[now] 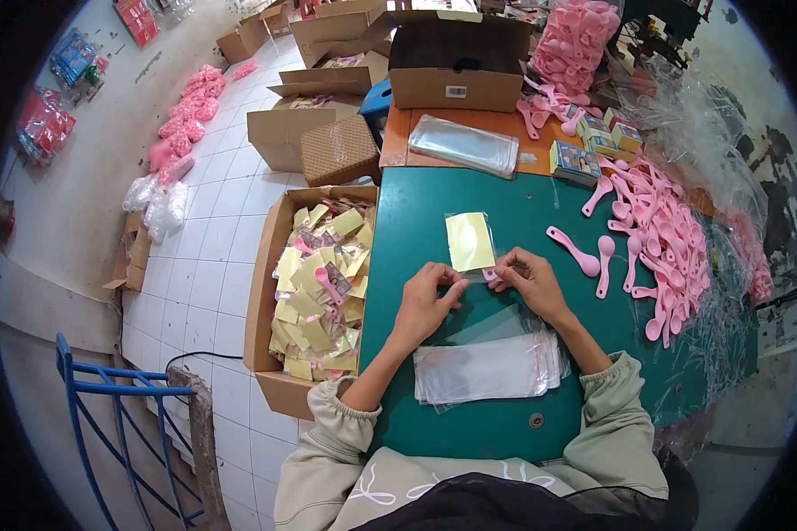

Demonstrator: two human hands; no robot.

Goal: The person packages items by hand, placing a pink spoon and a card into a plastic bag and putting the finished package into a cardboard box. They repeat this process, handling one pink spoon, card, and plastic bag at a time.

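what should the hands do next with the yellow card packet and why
Probably press the near end of the yellow-card packet shut. The left hand and right hand both pinch that end, and a pink piece shows between the fingertips, apparently already tucked in.

Bright, even light; soft shadow beneath the left hand (427, 301). Sheen on the bags (483, 367) below the grip. Fisheye bends edges; corners black.
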